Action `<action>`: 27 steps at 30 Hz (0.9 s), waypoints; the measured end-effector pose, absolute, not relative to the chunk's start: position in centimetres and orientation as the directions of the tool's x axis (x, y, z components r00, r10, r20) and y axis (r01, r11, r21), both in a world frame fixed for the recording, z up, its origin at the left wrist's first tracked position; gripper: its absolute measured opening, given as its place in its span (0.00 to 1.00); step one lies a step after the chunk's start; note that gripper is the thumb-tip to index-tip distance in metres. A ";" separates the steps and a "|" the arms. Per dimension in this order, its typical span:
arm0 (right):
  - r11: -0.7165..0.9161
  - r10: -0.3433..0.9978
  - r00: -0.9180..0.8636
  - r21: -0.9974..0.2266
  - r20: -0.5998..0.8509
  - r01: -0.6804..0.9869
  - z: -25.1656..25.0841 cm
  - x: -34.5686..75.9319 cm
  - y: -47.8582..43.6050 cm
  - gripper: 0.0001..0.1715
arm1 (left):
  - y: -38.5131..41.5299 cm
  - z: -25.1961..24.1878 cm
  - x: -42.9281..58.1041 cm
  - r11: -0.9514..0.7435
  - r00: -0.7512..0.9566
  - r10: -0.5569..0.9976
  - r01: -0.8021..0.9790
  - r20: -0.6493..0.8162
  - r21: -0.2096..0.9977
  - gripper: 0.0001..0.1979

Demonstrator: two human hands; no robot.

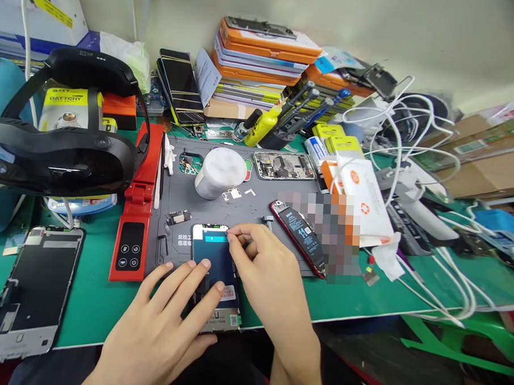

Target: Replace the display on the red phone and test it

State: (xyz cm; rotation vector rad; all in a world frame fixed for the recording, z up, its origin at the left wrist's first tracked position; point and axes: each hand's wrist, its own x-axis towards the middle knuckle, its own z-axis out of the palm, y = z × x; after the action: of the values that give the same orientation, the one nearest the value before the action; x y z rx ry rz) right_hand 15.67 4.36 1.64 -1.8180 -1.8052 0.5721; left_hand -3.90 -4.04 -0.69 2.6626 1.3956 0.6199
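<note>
Near the table's front edge lies a phone screen assembly, its back up, with a blue strip near the top and a metal lower part. My left hand rests across its left side, fingers spread and stretched out. At the top right corner my right hand is closed in a pinch; what sits between its fingertips is too small to name. To the right lies a red-edged phone with a black battery showing. A small phone part lies up and left of the screen, on the grey work mat.
A white-topped jar and an opened phone housing stand farther back. Left are a red device, a black headset and another screen assembly. White cables tangle at right. Stacked boxes line the wall.
</note>
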 end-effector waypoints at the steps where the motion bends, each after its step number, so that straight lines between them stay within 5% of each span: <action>1: 0.018 0.998 0.027 -0.621 0.062 0.783 1.5 15.6 4.3 0.08 | -4.0 -0.7 -3.9 -0.585 0.506 0.802 0.773 0.317 0.245 0.29; 12: 0.267 0.947 -0.141 -0.463 0.289 0.845 0.7 15.3 4.1 0.07 | -4.0 -0.7 -3.9 -0.583 0.501 0.800 0.779 0.330 0.230 0.30; 24: 0.437 0.898 -0.333 -0.517 0.286 0.736 0.9 17.3 1.2 0.09 | -4.2 -0.9 -3.9 -0.575 0.463 0.809 0.752 0.362 0.323 0.18; 27: 0.418 0.908 -0.335 -0.550 0.251 0.723 1.1 17.4 1.1 0.09 | -4.0 -0.2 -4.1 -0.565 0.444 0.819 0.736 0.365 0.372 0.24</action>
State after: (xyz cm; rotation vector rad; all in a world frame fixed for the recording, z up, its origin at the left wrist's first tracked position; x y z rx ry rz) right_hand 17.44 1.07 1.13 -1.3781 -2.1546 0.4666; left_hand -4.06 -4.01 -0.20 2.5310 1.3751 0.7744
